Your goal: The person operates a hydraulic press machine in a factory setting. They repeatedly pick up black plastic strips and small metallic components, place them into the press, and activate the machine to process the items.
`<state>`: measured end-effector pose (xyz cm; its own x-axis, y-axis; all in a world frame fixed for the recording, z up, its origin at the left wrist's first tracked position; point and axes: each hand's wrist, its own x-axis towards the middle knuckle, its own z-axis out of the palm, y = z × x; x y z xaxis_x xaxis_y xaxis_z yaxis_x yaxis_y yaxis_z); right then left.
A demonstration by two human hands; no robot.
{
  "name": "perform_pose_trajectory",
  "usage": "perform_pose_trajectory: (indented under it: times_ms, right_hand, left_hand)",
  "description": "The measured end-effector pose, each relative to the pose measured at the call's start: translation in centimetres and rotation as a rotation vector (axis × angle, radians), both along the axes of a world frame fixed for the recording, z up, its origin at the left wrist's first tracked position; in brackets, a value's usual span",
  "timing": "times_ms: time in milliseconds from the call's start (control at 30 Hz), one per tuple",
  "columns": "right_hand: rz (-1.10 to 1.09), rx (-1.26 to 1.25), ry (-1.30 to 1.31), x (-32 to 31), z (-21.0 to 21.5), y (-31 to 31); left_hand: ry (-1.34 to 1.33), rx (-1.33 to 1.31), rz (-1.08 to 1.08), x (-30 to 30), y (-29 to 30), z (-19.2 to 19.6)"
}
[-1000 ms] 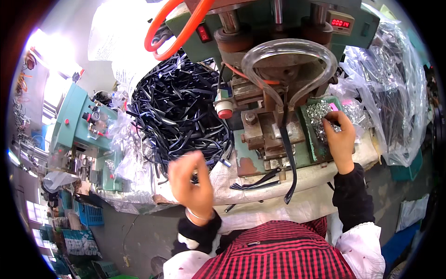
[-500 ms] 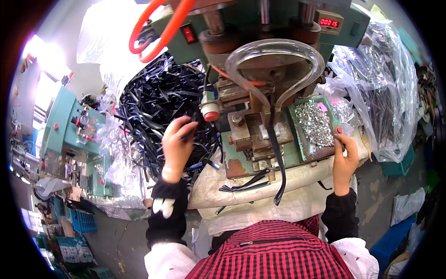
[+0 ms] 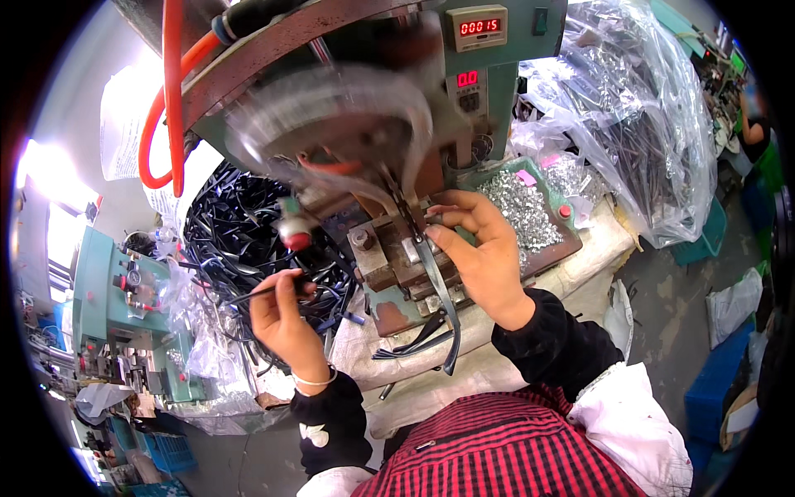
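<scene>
strap (image 3: 436,286) on press block (image 3: 396,269), tail hanging off front | right hand (image 3: 480,248) pinches it under the die | left hand (image 3: 286,319) grips one strap from pile (image 3: 240,248) | advice: seat square, fingers clear of die

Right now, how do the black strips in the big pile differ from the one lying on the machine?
The pile of strips is tangled and heaped beside the machine; the single strip lies stretched across it, hanging over the front edge. The left hand pinches a strip from the pile; the right hand holds the single strip. Both look dark and flat.
</scene>
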<state>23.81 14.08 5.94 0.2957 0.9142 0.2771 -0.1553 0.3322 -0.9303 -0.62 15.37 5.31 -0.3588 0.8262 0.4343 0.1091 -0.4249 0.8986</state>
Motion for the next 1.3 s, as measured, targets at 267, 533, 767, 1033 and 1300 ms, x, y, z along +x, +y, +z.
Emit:
perform_pose_trajectory:
  times_ms: [267,533,767,1033,1300]
  right_hand:
    - [0.129,-0.106,0.222,-1.2,3.0,-1.7]
    - [-0.535,-0.156,-1.291,8.8,-2.6,-1.2]
    - [-0.591,0.043,-1.174,12.4,-7.5,1.4]
    - [-0.556,-0.011,-0.953,12.5,-6.6,1.2]
    - [-0.469,-0.068,-0.613,12.5,-6.8,0.2]
  left_hand:
    - [0.118,0.322,-0.192,4.7,-0.3,8.8]
    - [0.958,0.721,-0.321,8.7,-2.7,4.1]
    - [0.948,0.873,-0.247,8.9,-1.2,1.4]
    - [0.831,0.890,-0.200,9.2,-1.2,1.1]
    - [1.019,0.517,0.126,1.0,-7.7,0.9]
